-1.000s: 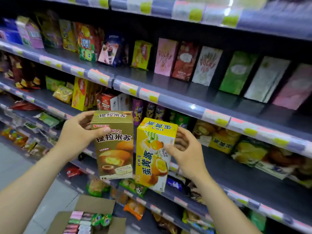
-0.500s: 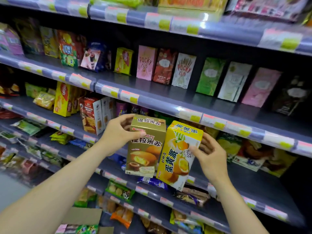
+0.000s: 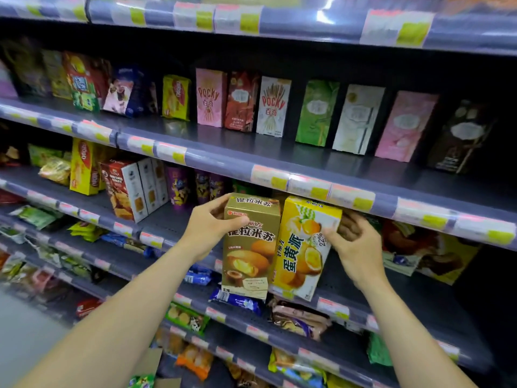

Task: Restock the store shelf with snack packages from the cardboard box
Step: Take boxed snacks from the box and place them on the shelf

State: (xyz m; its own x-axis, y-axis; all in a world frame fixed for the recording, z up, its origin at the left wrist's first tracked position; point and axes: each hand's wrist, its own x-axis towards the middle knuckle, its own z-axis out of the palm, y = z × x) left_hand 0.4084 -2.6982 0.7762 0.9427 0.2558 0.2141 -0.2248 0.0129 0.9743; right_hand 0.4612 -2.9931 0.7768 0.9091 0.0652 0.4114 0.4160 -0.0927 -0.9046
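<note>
My left hand (image 3: 211,229) grips the top left of a gold-brown tiramisu snack box (image 3: 250,247), held upright. My right hand (image 3: 354,247) grips the right edge of a yellow egg-yolk pie box (image 3: 303,250), also upright and touching the gold box's right side. Both boxes hover at the front edge of the third shelf (image 3: 414,292), their lower ends over its price rail. A corner of the cardboard box (image 3: 152,362) shows at the bottom, with a green packet (image 3: 141,382) in it.
Red and white boxes (image 3: 131,189) and purple packets (image 3: 179,189) stand left of the boxes on the same shelf. Brown and yellow cake packs (image 3: 419,253) sit to the right. Pocky boxes (image 3: 211,98) line the shelf above. Bagged snacks fill the lower shelves.
Both hands have carried the two boxes up and forward toward the third shelf. The view has risen, so most of the cardboard box has dropped out of sight.
</note>
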